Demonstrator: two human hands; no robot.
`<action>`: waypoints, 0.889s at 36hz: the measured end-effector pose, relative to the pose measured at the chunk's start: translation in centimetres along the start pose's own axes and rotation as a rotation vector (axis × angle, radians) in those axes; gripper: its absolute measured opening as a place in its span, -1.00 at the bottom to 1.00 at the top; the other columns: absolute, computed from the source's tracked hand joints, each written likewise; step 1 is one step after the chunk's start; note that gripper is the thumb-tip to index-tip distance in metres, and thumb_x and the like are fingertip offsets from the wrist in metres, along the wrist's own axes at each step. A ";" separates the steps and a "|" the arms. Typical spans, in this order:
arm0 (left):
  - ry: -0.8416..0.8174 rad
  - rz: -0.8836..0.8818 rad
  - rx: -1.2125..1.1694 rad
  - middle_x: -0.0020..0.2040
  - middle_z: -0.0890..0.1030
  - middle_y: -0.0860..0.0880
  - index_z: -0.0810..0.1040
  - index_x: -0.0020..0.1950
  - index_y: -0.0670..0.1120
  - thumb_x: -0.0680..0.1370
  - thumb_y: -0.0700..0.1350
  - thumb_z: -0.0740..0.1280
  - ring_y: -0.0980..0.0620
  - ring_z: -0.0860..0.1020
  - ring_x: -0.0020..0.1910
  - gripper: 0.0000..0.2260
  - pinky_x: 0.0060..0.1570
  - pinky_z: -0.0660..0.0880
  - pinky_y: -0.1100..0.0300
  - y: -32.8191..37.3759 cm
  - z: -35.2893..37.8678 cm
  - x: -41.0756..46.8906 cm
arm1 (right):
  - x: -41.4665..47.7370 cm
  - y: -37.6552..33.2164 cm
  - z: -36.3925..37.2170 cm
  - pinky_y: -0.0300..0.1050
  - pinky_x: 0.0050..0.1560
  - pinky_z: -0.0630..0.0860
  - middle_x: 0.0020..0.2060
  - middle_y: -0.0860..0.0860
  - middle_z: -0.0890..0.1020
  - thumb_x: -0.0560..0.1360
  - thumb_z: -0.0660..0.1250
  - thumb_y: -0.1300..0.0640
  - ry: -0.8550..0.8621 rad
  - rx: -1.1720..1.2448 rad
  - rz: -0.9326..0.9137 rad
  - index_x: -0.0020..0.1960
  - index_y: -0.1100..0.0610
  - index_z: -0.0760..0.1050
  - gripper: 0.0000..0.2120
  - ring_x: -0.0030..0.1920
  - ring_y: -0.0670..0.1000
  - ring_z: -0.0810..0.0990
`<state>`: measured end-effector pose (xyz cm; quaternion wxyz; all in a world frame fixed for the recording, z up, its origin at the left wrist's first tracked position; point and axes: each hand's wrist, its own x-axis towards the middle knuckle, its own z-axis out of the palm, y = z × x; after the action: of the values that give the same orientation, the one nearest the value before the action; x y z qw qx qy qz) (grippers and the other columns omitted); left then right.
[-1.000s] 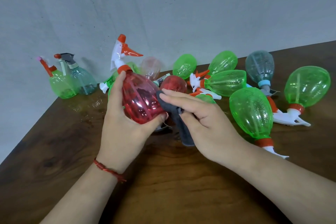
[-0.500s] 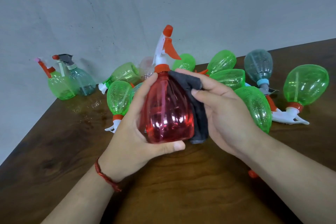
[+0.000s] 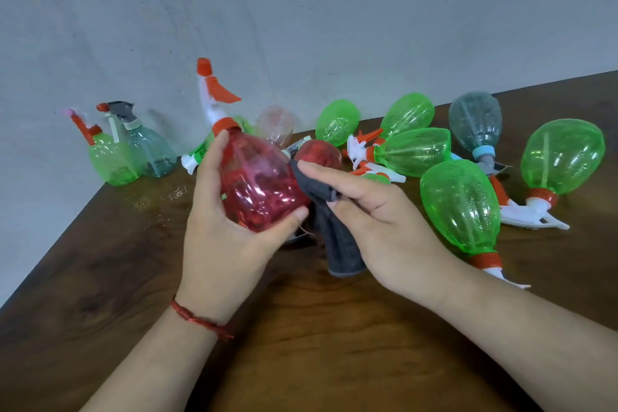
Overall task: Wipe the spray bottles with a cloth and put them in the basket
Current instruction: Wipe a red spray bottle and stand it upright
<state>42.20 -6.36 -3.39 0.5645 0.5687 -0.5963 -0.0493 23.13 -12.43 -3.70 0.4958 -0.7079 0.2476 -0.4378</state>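
Note:
My left hand grips a red spray bottle above the table, tilted with its orange and white nozzle pointing up and to the left. My right hand holds a dark grey cloth and presses it against the bottle's right side; the cloth's loose end hangs down toward the table. No basket is in view.
Several green spray bottles lie on the wooden table behind and right of my hands, with a second red bottle and a grey one. Two bottles stand upright at the back left by the wall. Water drops wet the table there.
Half a second ago the red bottle stood upright with the cloth wrapped round its right side. It is now tilted left, and my right hand has slid the cloth down its side.

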 end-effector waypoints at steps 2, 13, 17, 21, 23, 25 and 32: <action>0.035 -0.015 0.023 0.59 0.39 0.16 0.23 0.69 0.09 0.32 0.04 0.72 0.17 0.41 0.55 0.05 0.52 0.44 0.01 0.0 0.0 0.0 | -0.1 0.1 0.0 -0.19 0.59 0.28 0.41 -0.26 0.57 0.68 0.15 0.43 -0.013 -0.015 0.000 0.44 -0.09 0.56 -0.46 0.48 -0.28 0.43; -0.068 -0.026 -0.042 0.56 0.44 0.15 0.27 0.68 0.11 0.30 -0.03 0.73 0.15 0.47 0.51 0.04 0.46 0.51 -0.03 0.8 -0.1 0.0 | 0.0 -0.2 -0.1 -0.15 0.54 0.37 0.37 -0.25 0.61 0.70 0.14 0.41 0.020 0.038 0.009 0.46 -0.07 0.55 -0.48 0.41 -0.27 0.51; -0.196 0.004 -0.134 0.55 0.46 0.13 0.28 0.67 0.05 0.28 -0.06 0.75 0.06 0.49 0.52 0.05 0.45 0.52 -0.05 1.6 0.4 -0.5 | 0.5 -0.7 -0.8 -0.14 0.43 0.49 0.31 -0.14 0.68 0.70 0.14 0.43 0.045 0.235 0.033 0.44 0.03 0.57 -0.52 0.36 -0.14 0.60; -0.288 0.063 -0.214 0.58 0.41 0.04 0.24 0.68 -0.03 0.28 -0.08 0.74 -0.08 0.43 0.57 0.07 0.51 0.46 -0.14 1.8 0.5 -1.0 | 0.8 -1.6 -1.6 -0.08 0.30 0.59 0.24 0.05 0.72 0.66 0.10 0.45 0.021 0.486 0.030 0.36 0.14 0.61 -0.54 0.27 0.03 0.68; -0.325 0.073 -0.214 0.60 0.39 0.04 0.22 0.69 0.01 0.28 -0.03 0.76 -0.09 0.41 0.59 0.10 0.52 0.44 -0.14 2.0 0.5 -1.1 | 0.8 -1.8 -1.8 -0.07 0.29 0.61 0.21 0.08 0.73 0.65 0.09 0.45 0.030 0.535 0.031 0.35 0.17 0.61 -0.55 0.22 0.05 0.70; -0.349 0.076 -0.182 0.61 0.37 0.08 0.19 0.69 0.02 0.29 -0.02 0.77 -0.05 0.39 0.60 0.11 0.54 0.42 -0.12 2.0 0.6 -1.2 | 0.8 -1.8 -2.0 -0.04 0.32 0.60 0.22 0.07 0.73 0.66 0.09 0.45 0.034 0.503 0.024 0.36 0.17 0.60 -0.55 0.25 0.06 0.69; -0.314 0.154 0.018 0.57 0.42 0.04 0.21 0.68 -0.07 0.36 -0.04 0.74 -0.07 0.46 0.54 0.04 0.49 0.47 -0.08 0.8 1.2 -1.2 | 0.6 -1.4 -1.8 -0.21 0.22 0.59 0.21 -0.10 0.73 0.68 0.14 0.45 0.071 0.206 0.012 0.33 0.01 0.65 -0.51 0.25 -0.05 0.68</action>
<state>40.45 -5.90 -3.96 0.4612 0.5116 -0.7195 -0.0889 21.73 -13.30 -1.99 0.5595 -0.6357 0.2227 -0.4829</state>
